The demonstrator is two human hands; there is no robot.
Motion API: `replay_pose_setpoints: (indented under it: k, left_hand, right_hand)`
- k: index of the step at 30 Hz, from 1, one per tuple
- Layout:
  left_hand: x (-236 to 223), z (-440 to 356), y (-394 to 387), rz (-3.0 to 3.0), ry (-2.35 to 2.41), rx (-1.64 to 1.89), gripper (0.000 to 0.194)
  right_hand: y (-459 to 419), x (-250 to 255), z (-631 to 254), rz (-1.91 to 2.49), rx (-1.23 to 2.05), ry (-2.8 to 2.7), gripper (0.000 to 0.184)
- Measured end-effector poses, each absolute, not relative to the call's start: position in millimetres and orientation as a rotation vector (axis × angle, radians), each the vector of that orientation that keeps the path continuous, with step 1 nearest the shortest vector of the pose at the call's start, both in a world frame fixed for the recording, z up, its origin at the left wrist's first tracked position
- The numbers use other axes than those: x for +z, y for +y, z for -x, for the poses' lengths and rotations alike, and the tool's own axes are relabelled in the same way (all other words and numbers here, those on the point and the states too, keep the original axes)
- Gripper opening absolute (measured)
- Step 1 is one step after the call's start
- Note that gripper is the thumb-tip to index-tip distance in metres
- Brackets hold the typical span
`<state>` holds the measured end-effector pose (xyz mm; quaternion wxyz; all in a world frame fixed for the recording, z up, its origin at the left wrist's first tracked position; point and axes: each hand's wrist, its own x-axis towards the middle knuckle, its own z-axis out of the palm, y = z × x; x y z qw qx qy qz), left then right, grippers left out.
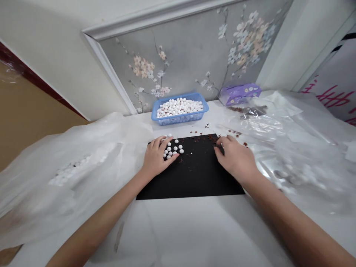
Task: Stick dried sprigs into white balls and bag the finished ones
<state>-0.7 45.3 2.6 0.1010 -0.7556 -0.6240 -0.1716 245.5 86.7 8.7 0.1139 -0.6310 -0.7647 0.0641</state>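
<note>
Small round white beads (pixel 172 149) were seen lying in a loose cluster on a black mat (pixel 194 181), partly cupped by the open left hand (pixel 159 157). They appeared light, hard and apt to roll, so single pinches seemed best; no long axis was shown. The right hand (pixel 235 158) was curled at dark reddish flakes (pixel 211 138); whether anything was pinched could not be told.
</note>
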Motion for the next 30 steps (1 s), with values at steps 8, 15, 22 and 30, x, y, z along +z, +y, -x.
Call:
replay_pose_setpoints:
  k: [8, 15, 22, 30]
  left_hand:
    - [4, 22, 1, 2.192, -2.209, -0.506, 0.028]
    - [-1, 21, 5, 2.263, -2.303, -0.936, 0.028]
    - [7, -19, 13, 2.22, -2.409, -1.67, 0.017]
    - [-1, -33, 10, 2.163, -2.7, -2.185, 0.024]
  right_hand:
    - [95, 6, -254, 2.118, 0.303, -2.147, 0.023]
    - [94, 0, -251, 1.958, 0.262, -2.081, 0.018]
    - [86, 0, -240, 1.438, 0.61, -1.87, 0.015]
    - [60, -2, -214, 1.07, 1.321, -1.568, 0.03]
